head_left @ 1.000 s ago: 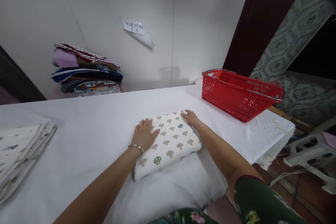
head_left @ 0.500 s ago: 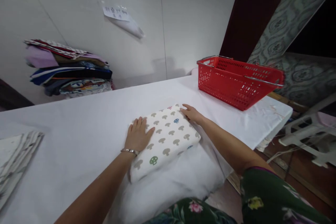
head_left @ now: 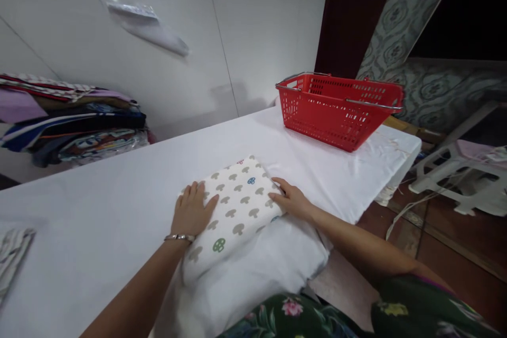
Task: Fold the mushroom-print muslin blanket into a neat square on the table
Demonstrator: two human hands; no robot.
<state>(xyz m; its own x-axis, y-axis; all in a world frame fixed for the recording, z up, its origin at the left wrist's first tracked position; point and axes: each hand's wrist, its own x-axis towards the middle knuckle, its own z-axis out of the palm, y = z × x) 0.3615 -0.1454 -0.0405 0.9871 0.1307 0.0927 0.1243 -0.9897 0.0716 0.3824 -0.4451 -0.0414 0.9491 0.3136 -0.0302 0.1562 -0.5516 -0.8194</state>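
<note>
A folded white cloth printed with grey, green, blue and red mushrooms lies at the near edge of the table. My left hand, with a silver bracelet on the wrist, rests flat on the cloth's left side, fingers stretched out. On the right edge of the cloth lies my right hand, its fingers extended and slightly apart, touching the side. Below the folded cloth, white fabric hangs over the table's near edge toward my lap.
A red plastic basket with metal handles stands at the table's back right. Piled folded clothes sit beyond the back left edge. A striped cloth lies at far left. A white plastic stool stands on the floor at right.
My right hand has slid from the far right corner of the mushroom cloth down its right edge toward me. My left hand stays on the left side. The view has turned right.
</note>
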